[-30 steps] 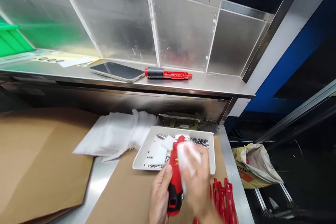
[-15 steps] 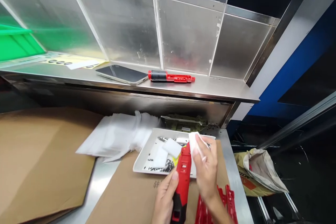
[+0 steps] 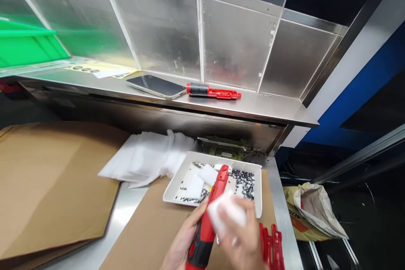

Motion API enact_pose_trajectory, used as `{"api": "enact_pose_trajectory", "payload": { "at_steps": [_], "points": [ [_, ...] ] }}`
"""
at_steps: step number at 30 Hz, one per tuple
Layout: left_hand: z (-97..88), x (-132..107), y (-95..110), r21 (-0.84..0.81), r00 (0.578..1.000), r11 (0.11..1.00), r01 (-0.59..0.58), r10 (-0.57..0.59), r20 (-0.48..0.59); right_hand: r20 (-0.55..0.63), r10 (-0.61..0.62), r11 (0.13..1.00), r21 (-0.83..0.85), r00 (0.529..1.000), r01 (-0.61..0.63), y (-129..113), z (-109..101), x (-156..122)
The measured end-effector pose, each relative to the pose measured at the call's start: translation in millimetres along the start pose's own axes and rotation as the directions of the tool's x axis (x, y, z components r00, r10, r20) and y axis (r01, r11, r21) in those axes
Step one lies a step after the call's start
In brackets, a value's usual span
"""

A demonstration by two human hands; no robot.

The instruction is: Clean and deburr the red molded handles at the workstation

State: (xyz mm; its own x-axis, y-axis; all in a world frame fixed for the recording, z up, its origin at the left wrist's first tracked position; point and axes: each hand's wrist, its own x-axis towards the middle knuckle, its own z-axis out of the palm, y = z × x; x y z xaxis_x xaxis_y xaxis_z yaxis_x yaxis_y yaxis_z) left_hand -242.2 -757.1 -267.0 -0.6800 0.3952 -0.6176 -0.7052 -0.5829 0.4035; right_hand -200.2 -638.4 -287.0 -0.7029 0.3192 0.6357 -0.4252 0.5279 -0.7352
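Note:
My left hand point(image 3: 186, 236) is wrapped round a red and black plastic tool housing point(image 3: 218, 187), which points up and away from me at a tilt. In my right hand point(image 3: 242, 236) is a white wiping pad point(image 3: 226, 211), pressed against or very close to the housing's right side; motion blurs both pad and fingers. Just beyond, a white tray point(image 3: 180, 203) holds many small black parts and white pads point(image 3: 208, 175). Several red plastic shells point(image 3: 271, 247) lie to the right of my right hand, partly hidden by it.
A phone point(image 3: 158, 86) and a red and black housing part point(image 3: 213, 91) lie on the metal shelf point(image 3: 265, 109). White foam sheets point(image 3: 145, 156) and large cardboard point(image 3: 57, 177) are at left, a green bin point(image 3: 28, 44) at far left. An open paper bag point(image 3: 316, 209) stands beyond the table's right edge.
My right hand has moved down with the white pad from the housing's top end to its middle. The housing now leans more to the right. The view has shifted slightly.

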Motion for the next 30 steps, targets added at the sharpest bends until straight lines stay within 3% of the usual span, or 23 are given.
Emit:
{"api": "enact_pose_trajectory", "payload": {
  "at_steps": [4, 7, 11, 15, 20, 21, 26, 30],
  "points": [
    [-1.3, 2.9, -2.9, 0.07, 0.994, 0.993, -0.097, 0.1, -0.035, -0.011, 0.081, 0.994, -0.072, 0.997, -0.082, 6.4, 1.1, -8.0],
    [-5.0, 5.4, -7.4, 0.171, 0.974, 0.965, -0.201, 0.215, -0.067, -0.051, 0.057, 0.995, -0.081, 0.997, -0.061, 5.8, 10.4, -26.0],
    [-5.8, 6.9, -17.3, 0.351, 0.937, 0.872, -0.342, 0.344, 0.059, -0.079, 0.195, 0.979, -0.047, 0.978, -0.199, 4.3, 9.9, -18.4],
    [-8.9, 5.6, -21.3, 0.478, 0.868, 0.733, -0.484, 0.472, 0.154, -0.024, 0.25, 0.967, -0.041, 0.968, -0.251, 0.2, 2.9, -2.3],
    [-21.8, 3.3, -24.1, 0.679, 0.709, 0.354, -0.644, 0.61, 0.354, 0.012, 0.278, 0.959, -0.056, 0.961, -0.277, -5.1, 1.7, -3.8],
    [-22.9, 2.9, -25.5, 0.7, 0.693, 0.306, -0.646, 0.619, 0.369, 0.018, 0.285, 0.956, -0.075, 0.958, -0.283, -5.9, 2.0, -4.8],
    [-16.3, -3.4, -34.3, 0.74, 0.742, 0.345, -0.577, 0.601, 0.298, 0.035, 0.312, 0.949, -0.061, 0.949, -0.31, -10.0, 6.7, -15.9],
    [-9.2, -8.3, -43.0, 0.626, 0.689, 0.436, -0.647, 0.686, 0.235, -0.013, 0.337, 0.939, -0.068, 0.941, -0.337, -9.6, 9.2, -16.3]
  ]
}}
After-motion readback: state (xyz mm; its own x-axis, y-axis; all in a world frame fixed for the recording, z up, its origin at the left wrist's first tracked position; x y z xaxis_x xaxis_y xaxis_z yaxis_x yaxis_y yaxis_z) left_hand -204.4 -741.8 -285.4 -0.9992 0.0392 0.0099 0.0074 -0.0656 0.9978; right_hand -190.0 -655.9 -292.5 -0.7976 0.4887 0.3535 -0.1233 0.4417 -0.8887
